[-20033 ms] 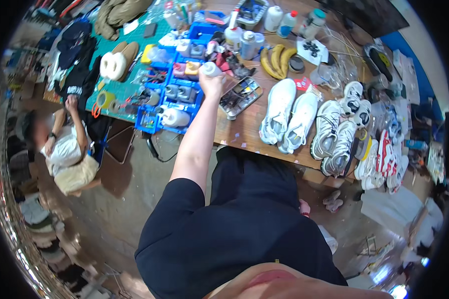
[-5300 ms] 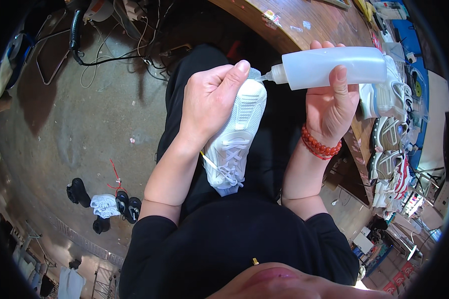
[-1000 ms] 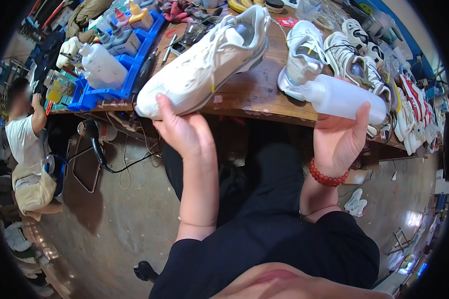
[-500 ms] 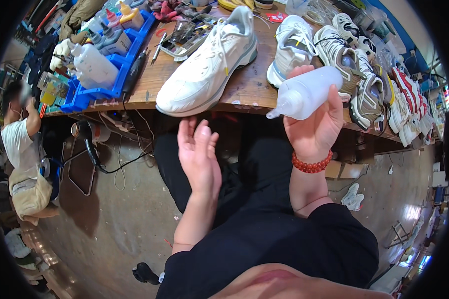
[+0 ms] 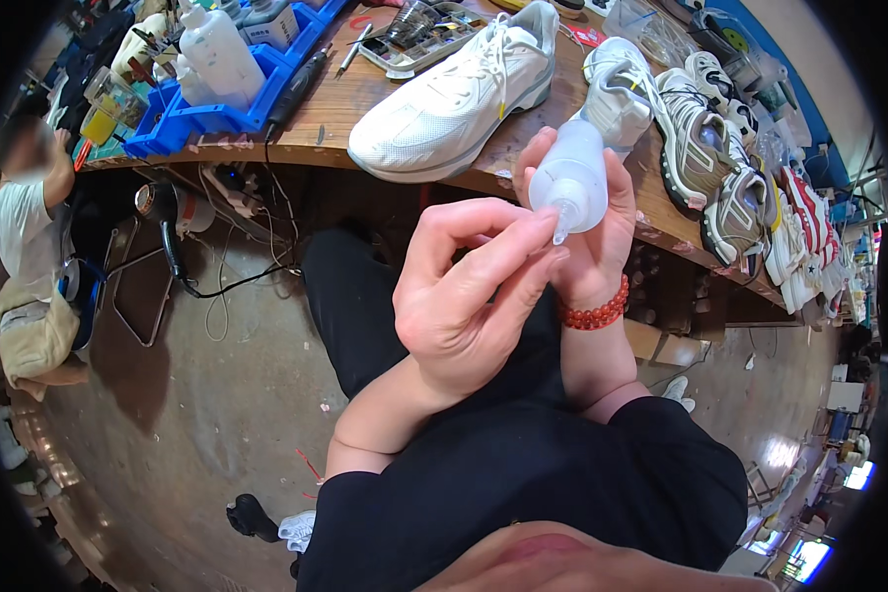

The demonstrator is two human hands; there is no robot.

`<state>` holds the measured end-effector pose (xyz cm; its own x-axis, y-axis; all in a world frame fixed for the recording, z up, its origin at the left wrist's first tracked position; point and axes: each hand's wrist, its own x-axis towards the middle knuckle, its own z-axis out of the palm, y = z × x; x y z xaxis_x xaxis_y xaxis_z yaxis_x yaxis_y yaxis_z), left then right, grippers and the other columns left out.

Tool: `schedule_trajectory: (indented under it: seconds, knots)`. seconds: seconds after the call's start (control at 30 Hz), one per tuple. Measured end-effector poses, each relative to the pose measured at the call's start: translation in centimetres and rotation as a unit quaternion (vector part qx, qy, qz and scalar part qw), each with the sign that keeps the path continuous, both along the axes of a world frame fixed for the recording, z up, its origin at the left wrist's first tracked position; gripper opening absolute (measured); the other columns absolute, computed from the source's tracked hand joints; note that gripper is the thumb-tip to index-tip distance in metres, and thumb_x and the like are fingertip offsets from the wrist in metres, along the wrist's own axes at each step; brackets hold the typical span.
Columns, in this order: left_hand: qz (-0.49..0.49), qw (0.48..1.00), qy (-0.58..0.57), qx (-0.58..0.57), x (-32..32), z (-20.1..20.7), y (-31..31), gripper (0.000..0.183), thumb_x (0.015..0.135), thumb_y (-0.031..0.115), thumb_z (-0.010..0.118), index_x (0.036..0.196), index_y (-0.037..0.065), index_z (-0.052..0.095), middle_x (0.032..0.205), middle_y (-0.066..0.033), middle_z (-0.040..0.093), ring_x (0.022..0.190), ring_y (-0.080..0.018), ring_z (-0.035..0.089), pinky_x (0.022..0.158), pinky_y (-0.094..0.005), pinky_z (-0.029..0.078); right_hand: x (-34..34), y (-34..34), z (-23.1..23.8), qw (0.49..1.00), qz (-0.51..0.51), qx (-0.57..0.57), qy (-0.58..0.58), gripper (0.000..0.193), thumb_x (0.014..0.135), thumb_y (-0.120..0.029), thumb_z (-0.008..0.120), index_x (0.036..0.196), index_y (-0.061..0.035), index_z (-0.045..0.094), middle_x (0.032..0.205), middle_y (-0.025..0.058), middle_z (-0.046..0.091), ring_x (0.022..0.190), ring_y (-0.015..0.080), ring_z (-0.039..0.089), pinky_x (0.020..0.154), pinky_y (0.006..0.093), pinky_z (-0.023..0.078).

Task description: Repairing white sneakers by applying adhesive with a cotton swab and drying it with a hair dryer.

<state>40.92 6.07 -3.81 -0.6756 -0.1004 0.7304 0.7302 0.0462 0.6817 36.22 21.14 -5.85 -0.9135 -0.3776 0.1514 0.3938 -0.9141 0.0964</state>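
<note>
My right hand (image 5: pixel 602 242) is wrapped round a translucent white squeeze bottle (image 5: pixel 574 158), its clear nozzle (image 5: pixel 563 219) tilted down toward me. Close against that nozzle, the thumb and forefinger of my left hand (image 5: pixel 469 296) come together in a pinch; whether they grip the tip or something small is hidden. Beyond my hands a white running shoe (image 5: pixel 449 104) lies on the wooden table (image 5: pixel 316 123), toe toward its near edge. A second white shoe (image 5: pixel 617 94) stands behind the bottle, partly covered by it and my fingers.
At the left, a blue tray (image 5: pixel 212 116) holds several bottles. A paint box (image 5: pixel 419 44) lies by the shoe. Several shoes (image 5: pixel 701 138) line the table's right side. A hair dryer (image 5: pixel 163 217) with a cable hangs below the edge. Another person (image 5: pixel 30 217) sits far left.
My left hand has risen from beneath the shoe's toe to the bottle's nozzle, fingers pinching. My right hand has drawn the bottle inward and turned its nozzle toward me. The view has shifted.
</note>
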Motion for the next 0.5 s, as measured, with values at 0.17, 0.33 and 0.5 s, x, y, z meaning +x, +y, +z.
schedule_trajectory:
  seconds: [0.17,0.33,0.5]
  knots:
    - [0.015,1.000,-0.009,0.010,-0.7,-0.1,0.1,0.028,0.078,-0.005,0.080,0.105,0.000,0.073,0.102,-0.0086,0.062,0.085,-0.0130,0.059,0.069,-0.0229,0.048,-0.2,-0.7,-0.3,0.999,0.033,-0.003,-0.022,0.034,0.093,-0.025,0.065,0.118,-0.0027,0.060,0.126,0.0157,0.056,0.122,0.0296,0.053,0.106,0.0493,0.047]
    - [0.025,0.999,-0.008,0.027,-1.3,-0.3,0.2,0.027,0.078,-0.004,0.080,0.104,0.000,0.074,0.099,-0.0076,0.063,0.082,-0.0123,0.060,0.067,-0.0225,0.048,-0.5,-0.8,-0.9,0.997,0.064,-0.002,-0.049,0.037,0.093,-0.030,0.064,0.116,-0.0009,0.060,0.124,0.0169,0.057,0.117,0.0302,0.056,0.103,0.0478,0.049]
    - [0.036,0.999,0.004,0.024,-1.8,-0.4,0.2,0.025,0.078,-0.004,0.080,0.102,0.000,0.074,0.098,-0.0073,0.063,0.083,-0.0122,0.060,0.068,-0.0229,0.049,-0.5,-1.2,-1.4,0.996,0.062,0.029,-0.055,0.040,0.094,-0.034,0.063,0.116,-0.0006,0.060,0.123,0.0171,0.057,0.114,0.0308,0.058,0.097,0.0450,0.051]
